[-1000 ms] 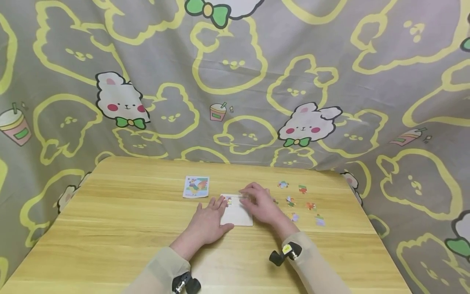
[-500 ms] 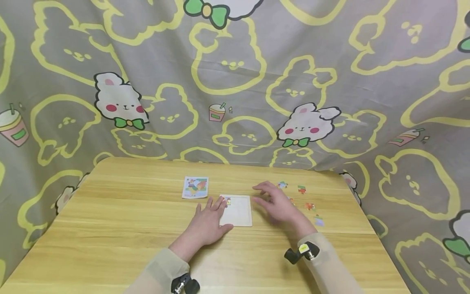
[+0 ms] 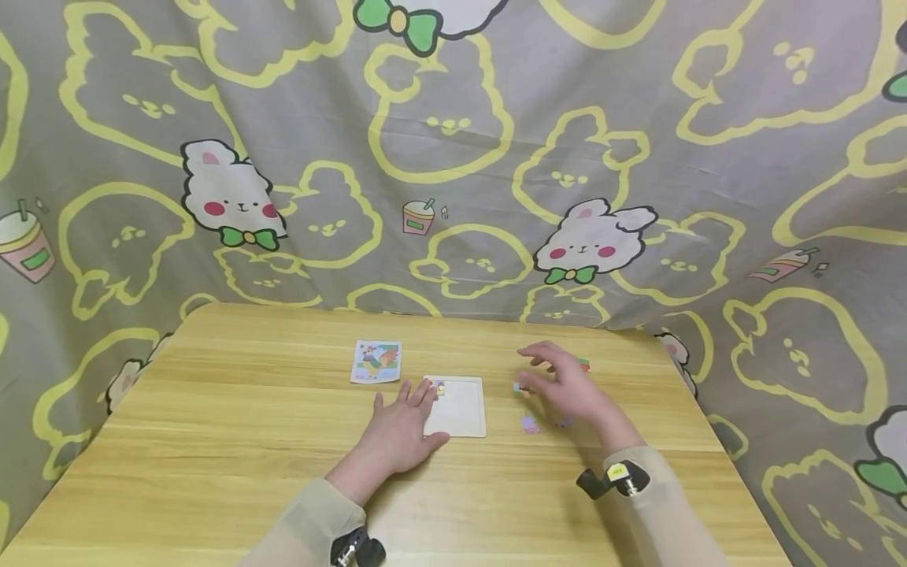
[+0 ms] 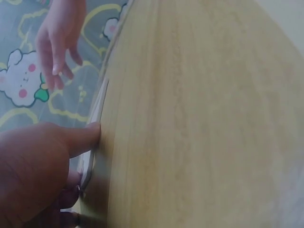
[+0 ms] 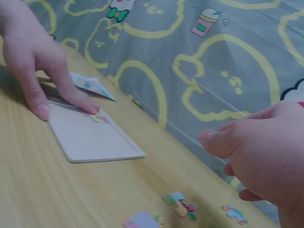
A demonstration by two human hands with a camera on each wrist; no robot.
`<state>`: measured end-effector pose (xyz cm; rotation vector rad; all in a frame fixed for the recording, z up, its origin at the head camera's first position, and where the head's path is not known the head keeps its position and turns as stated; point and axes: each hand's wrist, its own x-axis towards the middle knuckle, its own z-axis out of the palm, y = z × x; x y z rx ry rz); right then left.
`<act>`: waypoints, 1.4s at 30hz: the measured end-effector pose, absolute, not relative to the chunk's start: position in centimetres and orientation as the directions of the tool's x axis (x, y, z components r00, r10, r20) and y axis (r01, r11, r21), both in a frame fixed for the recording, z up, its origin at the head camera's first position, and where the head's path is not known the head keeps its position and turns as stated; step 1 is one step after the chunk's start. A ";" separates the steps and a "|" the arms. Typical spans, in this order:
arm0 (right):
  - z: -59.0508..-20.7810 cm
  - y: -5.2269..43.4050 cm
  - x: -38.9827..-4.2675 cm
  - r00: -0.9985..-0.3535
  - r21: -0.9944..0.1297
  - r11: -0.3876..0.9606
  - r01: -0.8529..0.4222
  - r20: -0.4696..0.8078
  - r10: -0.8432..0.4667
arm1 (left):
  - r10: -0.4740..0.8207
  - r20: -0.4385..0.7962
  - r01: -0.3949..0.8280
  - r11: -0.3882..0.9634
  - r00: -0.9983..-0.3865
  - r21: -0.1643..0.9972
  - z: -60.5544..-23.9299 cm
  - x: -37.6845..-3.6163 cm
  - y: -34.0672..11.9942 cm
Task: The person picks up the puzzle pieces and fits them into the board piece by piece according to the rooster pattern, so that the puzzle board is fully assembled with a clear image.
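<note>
Withdrawn from the white puzzle tray (image 3: 460, 413) since the earlier frame, the right hand (image 3: 567, 386) hangs, fingers apart, over jigsaw pieces (image 3: 531, 425). On my feed, the left hand (image 3: 400, 425) rests, fingers spread, on the tray's left edge; wooden table (image 3: 501, 453) separates tray from pieces.

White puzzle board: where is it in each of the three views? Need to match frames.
Head: white board, directly below picture centre.
Left wrist: white board, nearly edge-on, a thin pale strip on the left.
Right wrist: white board, left of centre, slightly below mid-height.
Shared landmark: left hand, touching the board in all three.
</note>
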<state>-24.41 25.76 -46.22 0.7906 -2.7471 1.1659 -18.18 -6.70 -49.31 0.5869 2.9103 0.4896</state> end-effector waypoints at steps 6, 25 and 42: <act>-46.1 27.1 -24.9 -0.882 -0.635 0.623 -0.457 0.232 -0.410 | 0.396 -0.063 0.353 0.871 -0.916 0.342 -49.3 -18.2 -6.7; -48.3 30.0 -27.2 -0.942 -0.606 0.727 -0.322 0.127 -0.312 | 0.402 -0.047 0.364 0.868 -0.914 0.337 -49.6 -18.1 -6.8; -49.6 30.1 -29.8 -0.911 -0.522 0.753 -0.400 0.135 -0.390 | 0.404 -0.042 0.370 0.869 -0.914 0.328 -49.5 -18.0 -6.7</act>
